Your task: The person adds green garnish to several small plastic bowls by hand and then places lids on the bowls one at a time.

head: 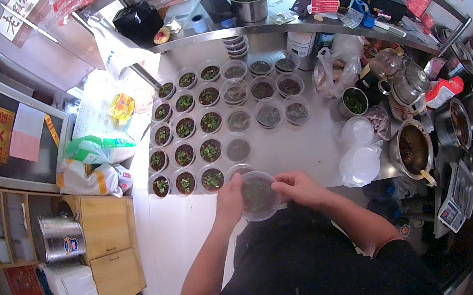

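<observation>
Close to my body, past the front edge of a steel worktable [294,156], my left hand [230,200] and my right hand [297,189] hold a round plastic tub with a translucent lid [259,195] between them. Green bits show faintly through the lid. Just behind it stands another tub [240,171], partly hidden by my left hand. Rows of open tubs [210,150] with dark contents and chopped greens fill the left of the table. Further right, several tubs bear translucent lids [268,113]. Two piles of clear lids [359,166] lie on the right.
Right of the tubs are a steel cup of chopped greens [354,102], a steel bowl of dark sauce with a utensil [409,149], a glass jar [411,83] and a digital scale [455,204]. A steel shelf [218,35] crosses the back, above stacked tubs [236,46]. Bags [99,151] stand left.
</observation>
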`<action>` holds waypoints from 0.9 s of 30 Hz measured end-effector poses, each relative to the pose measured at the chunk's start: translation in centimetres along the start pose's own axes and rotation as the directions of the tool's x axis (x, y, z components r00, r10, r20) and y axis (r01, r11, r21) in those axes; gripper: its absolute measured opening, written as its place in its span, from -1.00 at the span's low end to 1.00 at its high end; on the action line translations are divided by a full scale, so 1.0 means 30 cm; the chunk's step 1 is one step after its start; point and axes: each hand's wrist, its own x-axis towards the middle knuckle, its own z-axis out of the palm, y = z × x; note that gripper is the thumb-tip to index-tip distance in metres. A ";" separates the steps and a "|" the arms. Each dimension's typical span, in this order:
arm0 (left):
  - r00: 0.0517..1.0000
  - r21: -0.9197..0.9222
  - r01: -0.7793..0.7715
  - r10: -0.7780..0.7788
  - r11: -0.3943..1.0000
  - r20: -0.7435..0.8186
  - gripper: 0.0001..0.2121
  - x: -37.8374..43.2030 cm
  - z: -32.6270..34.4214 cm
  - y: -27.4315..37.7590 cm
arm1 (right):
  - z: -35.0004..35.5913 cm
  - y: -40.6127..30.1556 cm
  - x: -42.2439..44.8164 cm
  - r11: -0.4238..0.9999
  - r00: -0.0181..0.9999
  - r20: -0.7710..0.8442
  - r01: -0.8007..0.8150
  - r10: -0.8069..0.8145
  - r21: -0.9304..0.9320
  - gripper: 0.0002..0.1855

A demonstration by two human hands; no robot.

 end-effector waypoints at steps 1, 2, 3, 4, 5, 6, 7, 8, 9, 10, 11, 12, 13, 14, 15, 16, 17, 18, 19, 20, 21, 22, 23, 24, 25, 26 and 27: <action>1.000 -0.006 0.007 -0.007 1.000 -0.006 -0.47 -0.017 -0.001 -0.011 | 0.007 0.026 0.009 1.000 0.999 -0.034 0.012 -0.013 -0.011 -0.61; 0.999 -0.162 0.003 -0.010 0.987 -0.043 -0.49 -0.042 -0.001 -0.026 | 0.017 0.046 0.013 0.999 0.997 -0.067 0.024 -0.025 -0.022 -0.61; 0.997 -0.316 -0.004 -0.022 0.949 -0.077 -0.50 -0.066 0.002 -0.049 | 0.033 0.059 0.011 1.000 0.998 -0.062 0.011 -0.013 -0.025 -0.61; 0.996 -0.324 0.005 -0.033 0.946 -0.081 -0.50 -0.089 0.004 -0.075 | 0.054 0.069 0.010 1.000 0.998 -0.070 -0.008 0.007 -0.012 -0.62; 0.985 -0.186 -0.054 0.022 0.981 -0.172 -0.51 -0.113 0.006 -0.102 | 0.070 0.080 0.009 1.000 0.997 -0.077 -0.028 0.028 0.000 -0.63; 0.963 -0.041 -0.102 0.088 0.994 -0.255 -0.51 -0.129 0.006 -0.120 | 0.080 0.092 0.010 0.999 0.997 -0.069 -0.040 0.039 -0.007 -0.63; 0.961 -0.052 -0.095 0.078 0.994 -0.264 -0.51 -0.131 0.000 -0.140 | 0.088 0.105 0.014 0.997 0.996 -0.048 -0.077 0.078 0.029 -0.63; 0.961 0.015 -0.105 0.105 0.994 -0.254 -0.50 -0.128 -0.012 -0.166 | 0.095 0.118 0.019 0.991 0.993 -0.026 -0.114 0.116 0.064 -0.63; 0.961 0.079 -0.120 0.136 0.990 -0.241 -0.49 -0.128 -0.021 -0.169 | 0.097 0.130 0.028 0.991 0.992 -0.022 -0.124 0.125 0.054 -0.63; 0.960 0.067 -0.117 0.130 0.991 -0.248 -0.49 -0.129 -0.032 -0.173 | 0.100 0.143 0.039 0.984 0.986 -0.048 -0.153 0.158 0.094 -0.65; 0.951 0.050 -0.117 0.126 0.992 -0.281 -0.48 -0.126 -0.047 -0.176 | 0.101 0.151 0.046 0.974 0.979 -0.073 -0.181 0.192 0.135 -0.67; 0.942 0.033 -0.114 0.119 0.993 -0.315 -0.47 -0.124 -0.063 -0.172 | 0.101 0.147 0.058 0.973 0.977 -0.070 -0.194 0.203 0.125 -0.67; 0.931 0.017 -0.111 0.110 0.994 -0.347 -0.46 -0.123 -0.082 -0.168 | 0.096 0.136 0.081 0.980 0.976 -0.118 -0.173 0.184 0.100 -0.69; 0.920 0.000 -0.109 0.101 0.994 -0.378 -0.44 -0.122 -0.101 -0.169 | 0.091 0.124 0.104 0.986 0.973 -0.166 -0.152 0.162 0.073 -0.71; 0.905 -0.015 -0.106 0.091 0.994 -0.416 -0.43 -0.133 -0.129 -0.177 | 0.093 0.114 0.128 0.985 0.973 -0.155 -0.163 0.171 0.062 -0.71; 0.891 -0.026 -0.062 0.044 0.998 -0.451 -0.39 -0.127 -0.160 -0.221 | 0.090 0.106 0.152 0.991 0.969 -0.222 -0.124 0.109 -0.058 -0.66; 0.887 -0.037 -0.056 0.033 0.998 -0.461 -0.39 -0.110 -0.166 -0.258 | 0.084 0.103 0.178 0.980 0.959 -0.279 -0.090 0.036 -0.180 -0.61; 0.903 -0.161 0.013 -0.081 0.987 -0.422 -0.39 -0.088 -0.165 -0.293 | 0.062 0.118 0.206 0.979 0.961 -0.275 -0.088 0.035 -0.185 -0.59; 0.913 -0.276 0.077 -0.179 0.958 -0.367 -0.38 -0.067 -0.163 -0.307 | 0.037 0.142 0.233 0.977 0.961 -0.276 -0.090 0.034 -0.194 -0.59; 0.933 -0.355 0.154 -0.255 0.922 -0.256 -0.33 -0.052 -0.153 -0.321 | 0.011 0.166 0.258 0.925 0.960 -0.280 -0.081 -0.028 -0.372 -0.58; 0.931 -0.365 0.151 -0.256 0.919 -0.259 -0.33 -0.039 -0.142 -0.337 | 0.008 0.164 0.275 0.839 0.961 -0.264 -0.072 -0.087 -0.540 -0.57; 0.934 -0.405 0.203 -0.301 0.892 -0.195 -0.31 -0.026 -0.126 -0.350 | 0.005 0.167 0.272 0.834 0.962 -0.259 -0.073 -0.086 -0.547 -0.57; 0.931 -0.439 0.256 -0.342 0.861 -0.126 -0.28 -0.015 -0.114 -0.364 | 0.006 0.175 0.260 0.802 0.940 -0.317 -0.093 -0.124 -0.590 -0.55; 0.937 -0.481 0.299 -0.349 0.824 -0.016 -0.24 -0.012 -0.108 -0.357 | 0.009 0.165 0.248 0.766 0.914 -0.371 -0.119 -0.164 -0.632 -0.53; 0.937 -0.492 0.298 -0.350 0.818 -0.014 -0.24 0.005 -0.103 -0.364 | 0.006 0.149 0.242 0.758 0.916 -0.368 -0.123 -0.162 -0.640 -0.53; 0.936 -0.514 0.307 -0.351 0.801 0.013 -0.22 0.025 -0.101 -0.374 | 0.006 0.132 0.237 0.868 0.911 -0.412 -0.193 -0.014 -0.458 -0.47; 0.938 -0.533 0.313 -0.345 0.786 0.042 -0.21 0.049 -0.091 -0.388 | 0.008 0.113 0.231 0.931 0.893 -0.430 -0.260 0.132 -0.254 -0.41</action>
